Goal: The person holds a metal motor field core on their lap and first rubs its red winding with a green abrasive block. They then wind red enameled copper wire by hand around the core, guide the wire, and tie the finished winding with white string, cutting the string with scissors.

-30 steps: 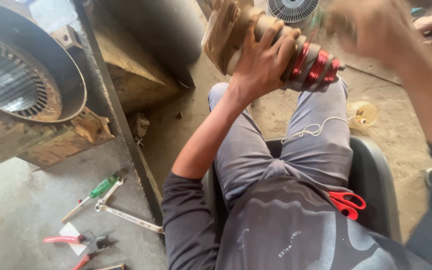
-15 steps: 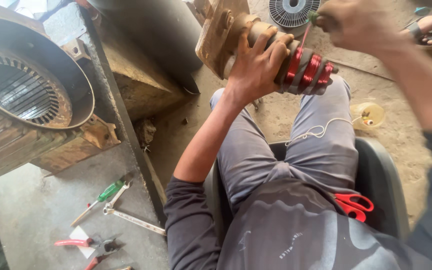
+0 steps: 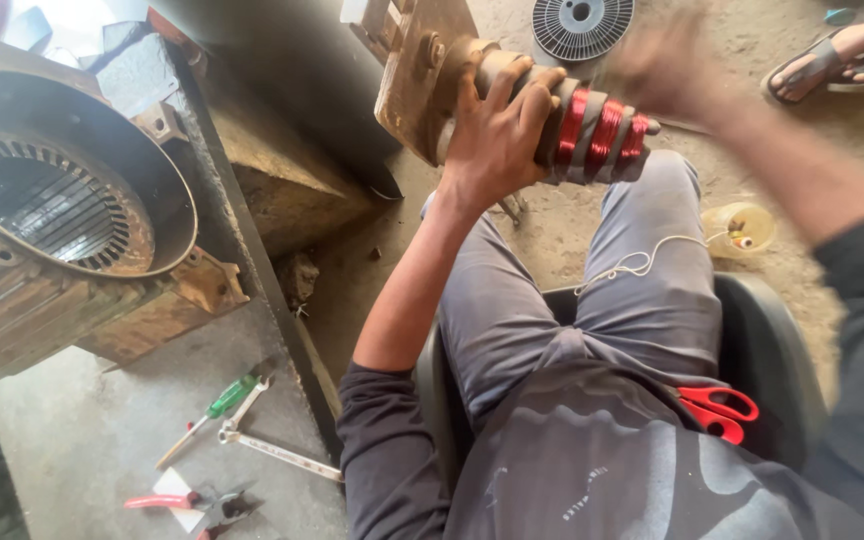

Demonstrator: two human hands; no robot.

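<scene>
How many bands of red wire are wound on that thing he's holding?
3. The bands of red wire sit side by side on the winding former, just right of the left hand: one at, one at, one at. The hand may hide more.

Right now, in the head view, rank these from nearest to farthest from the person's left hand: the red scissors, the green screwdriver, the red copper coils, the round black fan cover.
1. Red copper coils: right beside the left hand, on the same winding form.
2. Round black fan cover: on the ground, above and to the right.
3. Red scissors: on the lap, lower right.
4. Green screwdriver: on the slab, lower left.
</scene>
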